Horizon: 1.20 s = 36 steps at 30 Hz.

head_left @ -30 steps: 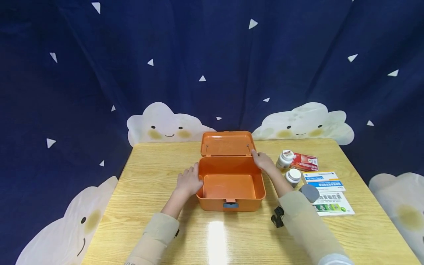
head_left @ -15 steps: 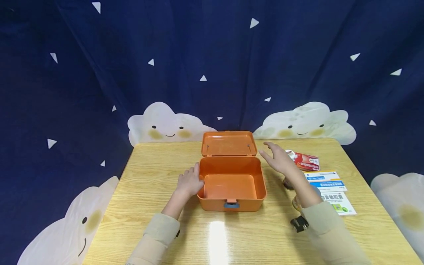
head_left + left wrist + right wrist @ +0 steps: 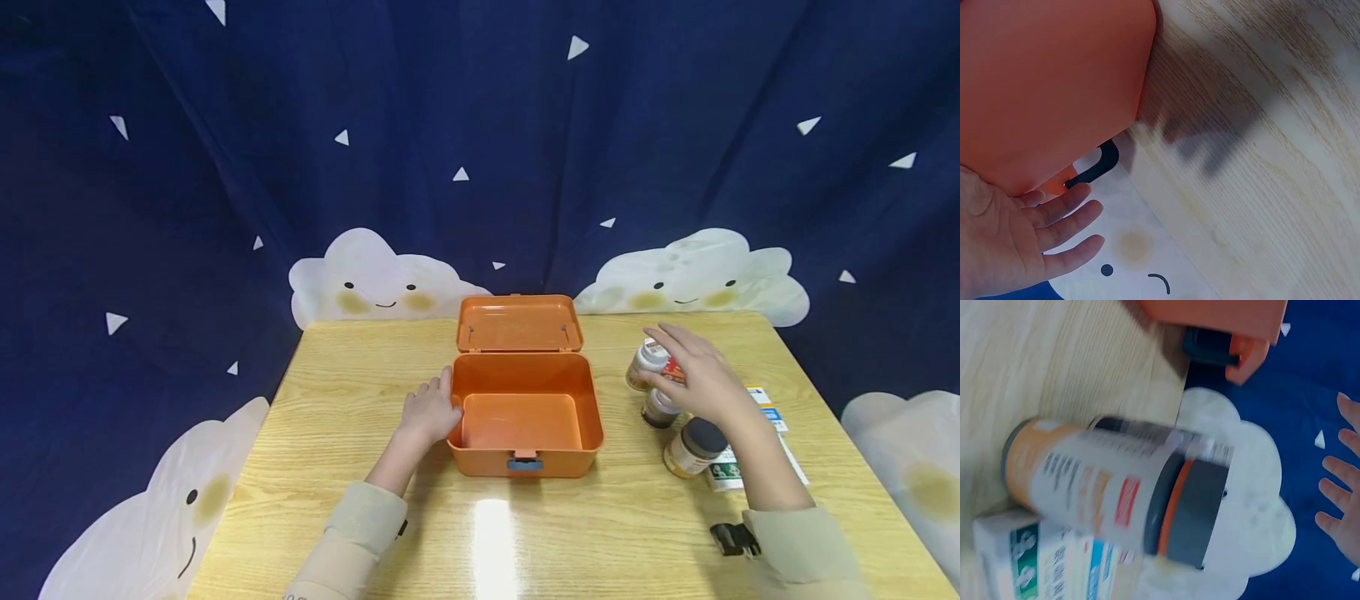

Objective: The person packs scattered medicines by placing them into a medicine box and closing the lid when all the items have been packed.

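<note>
My left hand point(image 3: 430, 412) grips the left wall of an orange plastic case point(image 3: 476, 462), thumb over the rim and the other fingers outside. The case's lid point(image 3: 517, 323) is raised at the back; nothing lies inside. Fingers spread, my right hand point(image 3: 701, 379) hovers over medicine items at the right and holds nothing. Beneath and beside it stand two white-capped pill bottles point(image 3: 640, 375) and a dark-capped bottle point(image 3: 681, 458), which looms large in the right wrist view. A red medicine box point(image 3: 675, 372) is partly hidden behind the hand.
White medicine boxes with green point(image 3: 725, 476) and blue point(image 3: 772, 417) print lie to the right, partly covered by my right arm. Behind the wooden table point(image 3: 360, 358) hangs a dark blue curtain point(image 3: 420, 108) with cloud shapes. Dark side handles point(image 3: 1109, 159) sit on the case.
My right hand has left the right rear corner of the case and moved right, above the bottles, its fingers spreading. The left hand and the case have stayed in place.
</note>
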Available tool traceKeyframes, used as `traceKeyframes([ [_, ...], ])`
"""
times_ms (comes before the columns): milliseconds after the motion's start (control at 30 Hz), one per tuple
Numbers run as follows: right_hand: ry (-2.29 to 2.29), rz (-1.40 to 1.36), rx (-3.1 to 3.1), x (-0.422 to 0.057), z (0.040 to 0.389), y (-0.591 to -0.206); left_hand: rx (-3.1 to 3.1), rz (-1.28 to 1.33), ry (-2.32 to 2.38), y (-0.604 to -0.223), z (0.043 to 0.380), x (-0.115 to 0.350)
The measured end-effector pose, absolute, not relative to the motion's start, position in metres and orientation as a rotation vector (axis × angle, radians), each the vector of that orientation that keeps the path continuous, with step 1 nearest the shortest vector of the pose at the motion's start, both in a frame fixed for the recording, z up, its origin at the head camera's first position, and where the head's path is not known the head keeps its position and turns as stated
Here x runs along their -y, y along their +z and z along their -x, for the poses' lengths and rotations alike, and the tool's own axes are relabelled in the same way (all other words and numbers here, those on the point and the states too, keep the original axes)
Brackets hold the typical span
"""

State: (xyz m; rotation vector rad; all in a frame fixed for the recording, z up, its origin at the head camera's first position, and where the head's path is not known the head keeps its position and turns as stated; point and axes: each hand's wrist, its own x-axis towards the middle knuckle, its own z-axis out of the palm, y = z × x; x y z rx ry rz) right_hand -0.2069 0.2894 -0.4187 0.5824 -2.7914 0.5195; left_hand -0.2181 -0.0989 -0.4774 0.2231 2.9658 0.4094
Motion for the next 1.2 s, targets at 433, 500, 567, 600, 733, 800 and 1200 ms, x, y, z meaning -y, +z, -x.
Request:
traceKeyframes([
  [433,0.547,-0.377,2.748,-0.354,0.171,-0.433,-2.985,-0.221,0.398,-0.476,0.218,0.099],
  [500,0.557,-0.345,2.753,-0.363,0.164,-0.438,-2.984,-0.222,0.397,-0.476,0.218,0.099],
  [567,0.542,-0.313,2.756,-0.371,0.159,-0.443,-2.984,-0.227,0.396,-0.476,0.218,0.099],
  [600,0.528,-0.3,2.76,-0.374,0.156,-0.446,-2.984,-0.229,0.397,-0.476,0.218,0.099],
  [733,0.49,-0.288,2.766,-0.386,0.146,-0.461,-2.988,-0.232,0.386,-0.476,0.217,0.099],
  [800,0.483,-0.293,2.784,-0.391,0.141,-0.47,-2.992,-0.232,0.379,-0.476,0.217,0.099],
  [1200,0.472,-0.286,3.004,-0.409,0.122,-0.516,-2.986,-0.239,0.383,-0.476,0.217,0.099],
])
